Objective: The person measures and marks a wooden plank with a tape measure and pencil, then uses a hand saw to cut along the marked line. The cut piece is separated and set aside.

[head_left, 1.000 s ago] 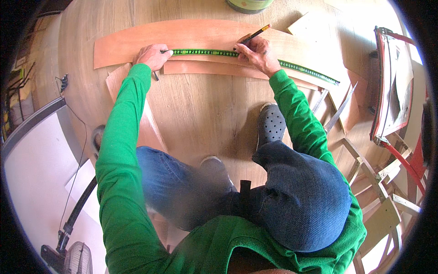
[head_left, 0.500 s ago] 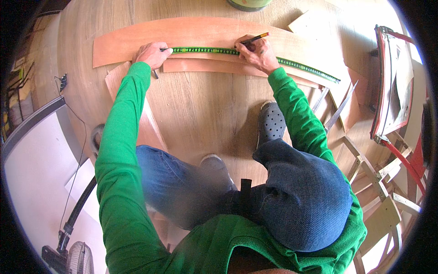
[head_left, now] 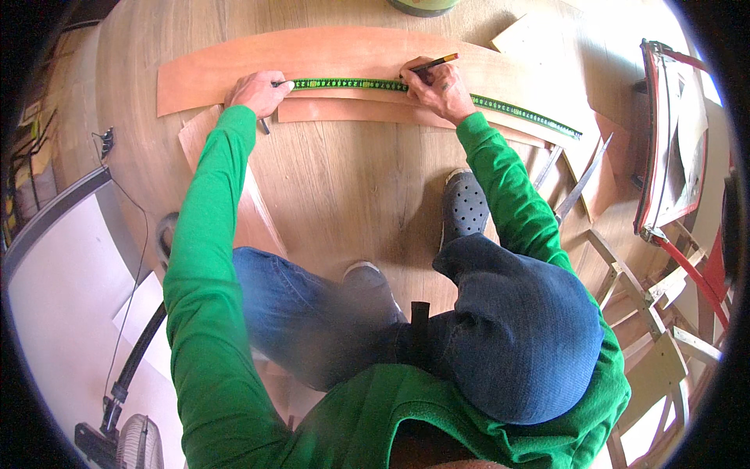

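A long reddish-brown thin wood board (head_left: pixel 312 51) lies across the floor in front of me. Along it stretches a green tape measure (head_left: pixel 344 84), running rightward past both hands. My left hand (head_left: pixel 258 93) is closed on the tape's left end, and a short dark piece sticks out below the palm; the fingers hide the rest. Toward the board's middle, my right hand (head_left: pixel 440 90) pinches a dark pencil (head_left: pixel 441 60) and rests over the tape. The pencil's back end points up to the right, while its tip sits by the tape's upper edge. A narrower wood strip (head_left: pixel 351 111) shows beneath the board's near edge.
Right of the board lies a saw-like tapered metal blade (head_left: pixel 586 178), beside more wood pieces. A red-framed object (head_left: pixel 678 141) stands farther right, above a wooden frame (head_left: pixel 641 293). A green round container (head_left: pixel 424 8) is at the far edge, a fan (head_left: pixel 139 442) at lower left.
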### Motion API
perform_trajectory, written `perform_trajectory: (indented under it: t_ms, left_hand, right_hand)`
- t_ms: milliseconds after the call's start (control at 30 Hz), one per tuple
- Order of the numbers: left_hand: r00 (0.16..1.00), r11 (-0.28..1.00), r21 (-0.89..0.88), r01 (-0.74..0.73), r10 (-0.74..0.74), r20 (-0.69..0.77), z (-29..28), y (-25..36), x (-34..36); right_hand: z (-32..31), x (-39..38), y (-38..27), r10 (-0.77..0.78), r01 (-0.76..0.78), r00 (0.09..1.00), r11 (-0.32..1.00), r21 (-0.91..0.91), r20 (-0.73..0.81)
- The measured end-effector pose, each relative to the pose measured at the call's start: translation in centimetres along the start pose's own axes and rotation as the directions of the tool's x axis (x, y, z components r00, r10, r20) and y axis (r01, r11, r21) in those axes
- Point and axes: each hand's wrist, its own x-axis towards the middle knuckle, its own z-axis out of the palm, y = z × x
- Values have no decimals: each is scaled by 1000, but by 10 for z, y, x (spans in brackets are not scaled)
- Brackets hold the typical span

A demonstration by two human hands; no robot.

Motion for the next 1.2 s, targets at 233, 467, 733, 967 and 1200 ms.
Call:
perform_trajectory:
  t_ms: [233, 467, 733, 967, 1200]
  left_hand:
    - [1000, 1000, -18, -22, 22, -3, 4, -5, 3]
    - [999, 1000, -10, -27, 26, -21, 5, -6, 3]
    - [1000, 1000, 11, 5, -4, -16, 0, 0, -1]
    - [1000, 1000, -4, -6, 6, 4, 3, -2, 2]
    - [950, 979, -108, -176, 197, 244, 16, -26, 3]
  right_hand:
    - [3, 3, 9, -37, 35, 999, 996, -81, -30]
    - [2, 0, -1, 5, -7, 1000, 995, -96, -28]
    - [0, 7, 2, 118, -113, 992, 987, -116, 43]
    - [6, 1, -6, -131, 99, 972, 982, -162, -197]
    - [-37, -106, -44, 124, 23, 930, 920, 390, -347]
